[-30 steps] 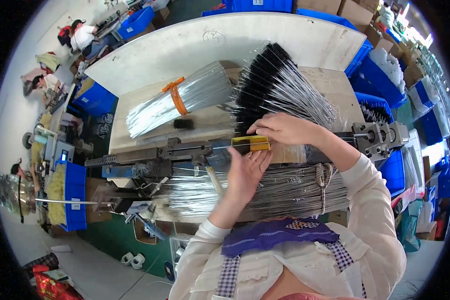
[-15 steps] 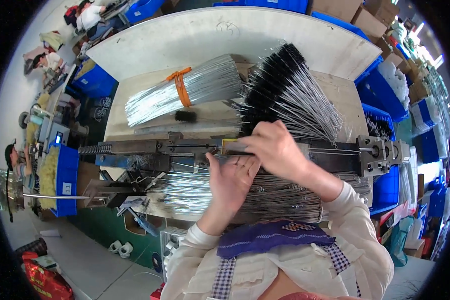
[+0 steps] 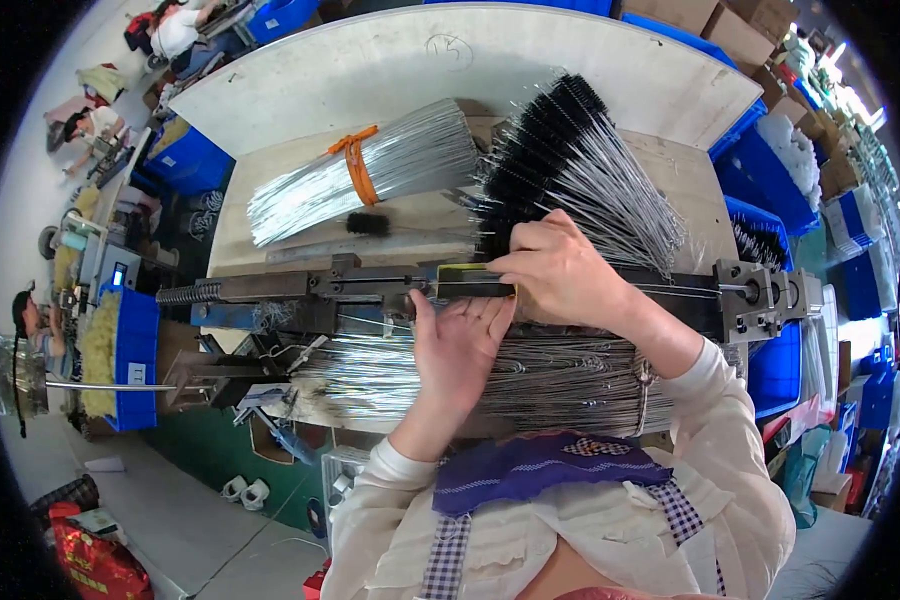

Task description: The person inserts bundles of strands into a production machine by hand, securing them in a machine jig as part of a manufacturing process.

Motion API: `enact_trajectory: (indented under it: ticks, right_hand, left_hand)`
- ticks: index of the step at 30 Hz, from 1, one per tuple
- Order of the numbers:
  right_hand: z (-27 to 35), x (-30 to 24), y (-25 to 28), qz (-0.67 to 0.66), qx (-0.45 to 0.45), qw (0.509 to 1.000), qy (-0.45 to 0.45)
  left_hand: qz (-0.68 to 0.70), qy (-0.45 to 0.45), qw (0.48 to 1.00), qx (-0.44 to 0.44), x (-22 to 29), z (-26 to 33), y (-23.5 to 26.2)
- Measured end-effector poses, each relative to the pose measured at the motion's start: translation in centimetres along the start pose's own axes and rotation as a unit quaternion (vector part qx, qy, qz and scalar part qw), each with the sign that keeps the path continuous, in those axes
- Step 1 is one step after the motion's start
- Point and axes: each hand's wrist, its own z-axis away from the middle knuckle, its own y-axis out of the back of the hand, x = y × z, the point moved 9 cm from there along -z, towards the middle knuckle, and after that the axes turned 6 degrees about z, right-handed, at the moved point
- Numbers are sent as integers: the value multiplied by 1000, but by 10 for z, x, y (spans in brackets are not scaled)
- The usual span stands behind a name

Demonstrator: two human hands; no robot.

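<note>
My left hand [image 3: 457, 350] lies palm up with its fingers apart, just on the near side of a long dark metal fixture [image 3: 270, 290]. Its fingertips reach under a dark trough with a yellow edge [image 3: 460, 272] in the middle of that fixture. My right hand [image 3: 560, 275] is closed at the trough's right end, thumb and fingers pinched together. What it pinches is hidden. Beyond the right hand lies a fanned pile of black-bristled twisted-wire brushes [image 3: 550, 150]. Bundles of thin metal wires [image 3: 570, 385] lie under and beside my wrists.
An orange-tied bundle of straight wires [image 3: 410, 155] and a small black brush [image 3: 368, 224] lie at the back left. A white board [image 3: 370, 85] walls the bench's far side. A metal block with round openings [image 3: 765, 300] ends the fixture; blue bins [image 3: 130, 350] flank the bench.
My right hand has shifted slightly away from me and to the right, uncovering more of the yellow-edged trough. My left hand stays palm up in nearly the same place.
</note>
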Motion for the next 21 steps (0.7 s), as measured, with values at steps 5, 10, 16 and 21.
enact_trajectory:
  ticks: [5,10,16,21]
  right_hand:
    - [-2,4,7,6,-13,1000,-27]
    - [-6,-4,-5,-8,-30,999,-23]
    - [-6,-5,-2,-3,-24,1000,-17]
    - [-4,-43,-3,18,-1,999,41]
  left_hand:
    - [-39,-8,999,16,-1,-3,5]
    - [-27,0,1000,9,1,1,-3]
    - [-12,7,1000,-8,0,0,-1]
    - [28,18,999,-41,1,-2,-2]
